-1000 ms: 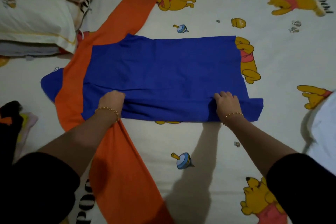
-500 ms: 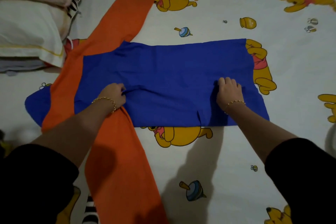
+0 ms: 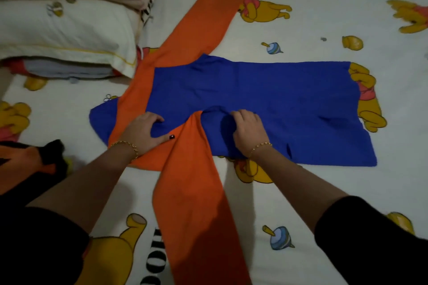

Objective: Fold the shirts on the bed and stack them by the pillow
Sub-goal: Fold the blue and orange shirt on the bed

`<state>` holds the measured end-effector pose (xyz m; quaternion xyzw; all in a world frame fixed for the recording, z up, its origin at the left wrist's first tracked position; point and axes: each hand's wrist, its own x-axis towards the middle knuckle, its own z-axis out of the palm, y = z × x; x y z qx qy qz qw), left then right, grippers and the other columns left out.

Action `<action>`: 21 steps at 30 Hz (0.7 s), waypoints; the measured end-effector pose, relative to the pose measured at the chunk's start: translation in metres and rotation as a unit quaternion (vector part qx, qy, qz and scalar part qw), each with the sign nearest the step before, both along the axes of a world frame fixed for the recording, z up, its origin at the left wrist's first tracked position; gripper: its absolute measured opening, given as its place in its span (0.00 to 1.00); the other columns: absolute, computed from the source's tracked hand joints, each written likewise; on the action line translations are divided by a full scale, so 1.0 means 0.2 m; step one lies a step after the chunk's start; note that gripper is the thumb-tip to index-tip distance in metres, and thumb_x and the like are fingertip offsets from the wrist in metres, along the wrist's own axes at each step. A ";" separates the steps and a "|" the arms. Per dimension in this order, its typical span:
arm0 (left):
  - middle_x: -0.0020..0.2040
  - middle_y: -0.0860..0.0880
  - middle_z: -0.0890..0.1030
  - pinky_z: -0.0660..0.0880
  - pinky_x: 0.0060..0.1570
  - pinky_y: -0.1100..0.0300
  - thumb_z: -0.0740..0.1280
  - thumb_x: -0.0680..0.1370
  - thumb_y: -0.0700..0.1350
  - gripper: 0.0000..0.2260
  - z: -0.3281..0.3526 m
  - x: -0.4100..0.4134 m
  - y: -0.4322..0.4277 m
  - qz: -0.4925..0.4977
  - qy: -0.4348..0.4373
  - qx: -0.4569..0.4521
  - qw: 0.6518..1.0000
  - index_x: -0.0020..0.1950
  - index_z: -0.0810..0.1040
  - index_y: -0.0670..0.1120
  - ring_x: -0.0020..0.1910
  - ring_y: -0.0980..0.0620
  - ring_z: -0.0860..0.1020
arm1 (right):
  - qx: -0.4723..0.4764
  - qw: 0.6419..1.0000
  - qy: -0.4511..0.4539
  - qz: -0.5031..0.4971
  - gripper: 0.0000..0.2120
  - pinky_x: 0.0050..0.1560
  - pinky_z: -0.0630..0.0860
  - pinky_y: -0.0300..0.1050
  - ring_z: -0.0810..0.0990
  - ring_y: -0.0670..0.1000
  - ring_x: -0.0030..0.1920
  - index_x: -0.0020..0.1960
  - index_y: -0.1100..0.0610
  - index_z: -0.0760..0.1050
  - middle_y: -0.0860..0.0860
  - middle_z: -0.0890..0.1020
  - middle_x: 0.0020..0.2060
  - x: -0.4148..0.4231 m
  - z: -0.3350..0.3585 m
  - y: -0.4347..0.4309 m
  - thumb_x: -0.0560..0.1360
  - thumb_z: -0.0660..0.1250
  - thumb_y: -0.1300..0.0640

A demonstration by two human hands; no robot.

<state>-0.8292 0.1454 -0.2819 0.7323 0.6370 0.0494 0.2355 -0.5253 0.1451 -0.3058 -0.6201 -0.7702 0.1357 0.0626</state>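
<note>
- The pillow (image 3: 64, 30) lies at the far left with a grey folded stack (image 3: 69, 69) tucked at its near edge. That is judged to be where this piece ends up, so the fold should finish at about the same width.
- The left hand (image 3: 143, 132) sits on the shoulder of the shirt (image 3: 266, 90), blue cloth caught between its bent fingers and outstretched thumb. It would do best to act as the anchor and hold that corner down flat.
- The near sleeve (image 3: 196, 192), orange, runs toward the person from between the two hands. It likely needs laying across the blue body, straight and without a twist.
- The right hand (image 3: 249, 132) has its fingers curled into a bunch of blue cloth beside the sleeve seam. Letting that bunch go slack and smoothing it outward would keep a ridge out of the fold.
- The far sleeve (image 3: 201, 21) is spread toward the pillow, and the hem (image 3: 361, 146) at the right lies flat on the bed sheet (image 3: 324, 192).
</note>
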 end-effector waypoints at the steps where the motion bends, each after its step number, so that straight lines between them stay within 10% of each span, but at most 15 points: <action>1: 0.60 0.49 0.74 0.70 0.61 0.53 0.72 0.68 0.61 0.28 0.01 -0.05 -0.01 -0.009 0.012 -0.006 1.000 0.62 0.73 0.48 0.60 0.49 0.72 | 0.001 1.000 0.000 0.012 0.25 0.69 0.62 0.57 0.69 0.58 0.64 0.69 0.59 0.66 0.57 0.71 0.64 -0.08 0.00 0.00 0.72 0.59 0.65; 13: 0.72 0.53 0.61 0.67 0.67 0.47 0.81 0.52 0.59 0.53 0.02 -0.32 -0.17 -0.072 0.075 -0.115 0.988 0.72 0.61 0.54 0.69 0.50 0.63 | 0.015 0.999 -0.046 0.022 0.19 0.61 0.64 0.59 0.70 0.59 0.60 0.68 0.52 0.69 0.56 0.71 0.59 -0.39 0.00 0.11 0.78 0.58 0.61; 21: 0.62 0.51 0.75 0.71 0.56 0.59 0.68 0.73 0.39 0.21 0.06 -0.31 -0.19 -0.042 -0.020 0.028 0.999 0.65 0.74 0.49 0.58 0.50 0.75 | -0.007 0.999 -0.038 -0.012 0.15 0.55 0.68 0.54 0.73 0.57 0.53 0.64 0.51 0.73 0.56 0.75 0.52 -0.40 0.03 0.15 0.80 0.56 0.56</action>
